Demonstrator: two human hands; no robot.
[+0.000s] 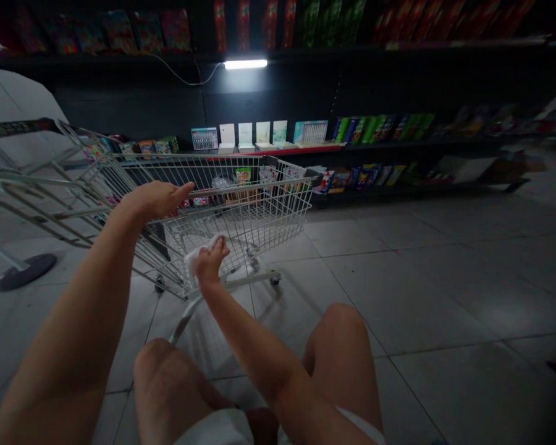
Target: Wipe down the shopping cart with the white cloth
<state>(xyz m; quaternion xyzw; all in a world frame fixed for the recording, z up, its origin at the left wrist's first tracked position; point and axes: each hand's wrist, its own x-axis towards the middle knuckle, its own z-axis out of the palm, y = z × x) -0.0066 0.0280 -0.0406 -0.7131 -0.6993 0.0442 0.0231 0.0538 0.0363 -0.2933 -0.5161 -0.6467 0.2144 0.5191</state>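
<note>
A wire shopping cart (241,225) stands side-on before me, its wheels on the floor. My left hand (155,199) lies over the cart's near top rail, thumb stretched along it; the other fingers are mostly hidden beyond the rail. Lower down, my right hand (209,261) presses a white cloth (193,258) against the wires of the basket's side. The fingers of that hand are closed around part of the cloth. Through the wires, packets show on the shelf behind.
Behind the cart runs a dark shelf unit (278,86) with boxes, books and bottles. A lit tube lamp (245,64) hangs under its upper shelf. At left stand more cart frames (37,198) and a round dark base (28,272). My bent knees are close below the cart.
</note>
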